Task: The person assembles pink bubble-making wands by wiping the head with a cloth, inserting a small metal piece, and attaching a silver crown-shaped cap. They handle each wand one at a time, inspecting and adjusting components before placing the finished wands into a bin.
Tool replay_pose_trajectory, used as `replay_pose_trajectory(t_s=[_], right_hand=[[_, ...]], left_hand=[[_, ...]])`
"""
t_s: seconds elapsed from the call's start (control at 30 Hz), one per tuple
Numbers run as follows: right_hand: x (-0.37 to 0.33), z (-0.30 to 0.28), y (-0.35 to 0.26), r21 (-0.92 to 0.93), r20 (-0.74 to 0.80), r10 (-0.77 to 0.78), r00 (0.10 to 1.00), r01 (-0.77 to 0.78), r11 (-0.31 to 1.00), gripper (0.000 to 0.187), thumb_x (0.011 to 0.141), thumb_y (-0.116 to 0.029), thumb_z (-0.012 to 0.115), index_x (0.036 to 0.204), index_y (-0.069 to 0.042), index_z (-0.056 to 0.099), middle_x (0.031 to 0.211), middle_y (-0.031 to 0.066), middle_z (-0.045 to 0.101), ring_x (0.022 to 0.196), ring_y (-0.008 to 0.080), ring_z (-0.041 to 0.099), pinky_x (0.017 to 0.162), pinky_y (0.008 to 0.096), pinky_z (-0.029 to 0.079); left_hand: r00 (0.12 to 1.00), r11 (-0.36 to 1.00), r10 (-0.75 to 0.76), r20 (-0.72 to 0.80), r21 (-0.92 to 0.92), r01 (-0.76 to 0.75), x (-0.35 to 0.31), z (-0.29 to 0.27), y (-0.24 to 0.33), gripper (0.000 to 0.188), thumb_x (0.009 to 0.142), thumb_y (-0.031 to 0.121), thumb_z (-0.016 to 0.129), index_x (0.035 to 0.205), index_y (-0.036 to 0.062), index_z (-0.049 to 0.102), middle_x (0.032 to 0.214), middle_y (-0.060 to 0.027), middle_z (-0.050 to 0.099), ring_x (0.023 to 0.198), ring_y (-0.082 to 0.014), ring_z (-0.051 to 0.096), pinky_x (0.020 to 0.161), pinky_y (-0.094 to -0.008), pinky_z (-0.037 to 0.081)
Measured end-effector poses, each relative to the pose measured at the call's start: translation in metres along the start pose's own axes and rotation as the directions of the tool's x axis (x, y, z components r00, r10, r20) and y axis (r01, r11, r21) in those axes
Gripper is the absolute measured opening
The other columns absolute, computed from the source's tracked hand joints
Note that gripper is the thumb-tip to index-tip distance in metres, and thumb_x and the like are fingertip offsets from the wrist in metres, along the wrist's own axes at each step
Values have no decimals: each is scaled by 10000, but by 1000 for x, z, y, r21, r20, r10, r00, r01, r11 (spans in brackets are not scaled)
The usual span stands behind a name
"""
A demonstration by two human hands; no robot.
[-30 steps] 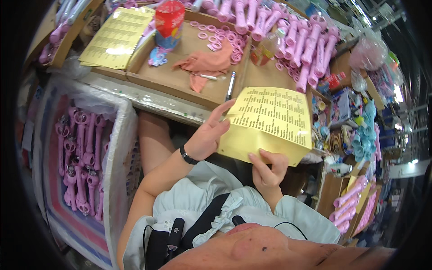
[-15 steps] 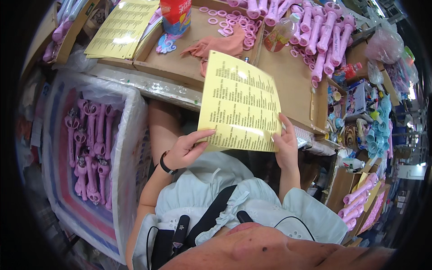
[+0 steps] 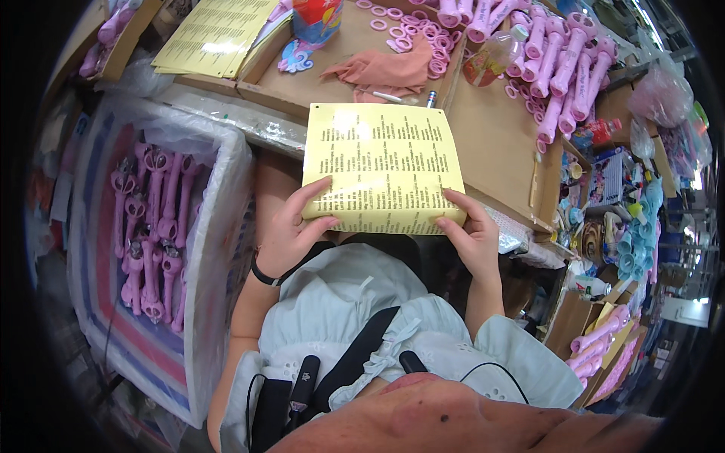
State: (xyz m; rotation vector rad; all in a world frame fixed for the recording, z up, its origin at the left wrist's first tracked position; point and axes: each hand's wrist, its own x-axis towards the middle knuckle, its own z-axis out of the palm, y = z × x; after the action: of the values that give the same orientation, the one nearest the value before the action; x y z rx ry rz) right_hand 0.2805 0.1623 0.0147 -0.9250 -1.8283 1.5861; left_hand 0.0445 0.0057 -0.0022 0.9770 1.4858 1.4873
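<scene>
A yellow label sheet (image 3: pixel 381 155) covered in rows of small dark print is held above my lap, its lower part bent toward me. My left hand (image 3: pixel 291 230) pinches its lower left edge between thumb and fingers. At the lower right edge my right hand (image 3: pixel 476 234) grips it the same way. The sheet's far edge reaches over the front of the cardboard tray (image 3: pixel 498 162) on the bench. Behind it lie an orange cloth (image 3: pixel 389 72) and a white pen-like stick (image 3: pixel 393 98).
On my left stands a plastic-lined basket (image 3: pixel 215 249) holding pink wand-shaped toys (image 3: pixel 155 204). More pink handles (image 3: pixel 566 68) and pink rings (image 3: pixel 411 34) lie on the bench. Other yellow sheets (image 3: pixel 215 38) rest at the back left, near a red and blue pouch (image 3: pixel 317 23). A bottle (image 3: pixel 491 60) stands by the handles.
The yellow sheet has swung leftward and lower, from tilted to nearly square with me, and its near part now bends. My left hand has shifted left along its edge.
</scene>
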Motion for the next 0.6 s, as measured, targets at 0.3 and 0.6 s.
replay_pose_trajectory(t_s=[0.3, 0.6], right_hand=[[4, 4, -21, -572, -19, -459, 888, 367, 734, 269, 623, -48, 788, 874, -124, 726, 816, 25, 520, 782, 165, 477, 659, 256, 391], [16, 28, -42, -485, 233, -671, 704, 682, 547, 266, 585, -73, 785, 829, -159, 719, 1054, 78, 572, 997, 290, 519, 847, 400, 415]], left_hand=[[912, 412, 404, 67, 877, -247, -2, -16, 23, 393, 731, 171, 717, 1113, 116, 644, 1127, -154, 565, 937, -293, 552, 898, -486, 408], [780, 429, 523, 342, 685, -588, 13, 25, 49, 408, 711, 265, 725, 1028, 33, 615, 1062, -144, 604, 1009, -274, 578, 905, -437, 413]])
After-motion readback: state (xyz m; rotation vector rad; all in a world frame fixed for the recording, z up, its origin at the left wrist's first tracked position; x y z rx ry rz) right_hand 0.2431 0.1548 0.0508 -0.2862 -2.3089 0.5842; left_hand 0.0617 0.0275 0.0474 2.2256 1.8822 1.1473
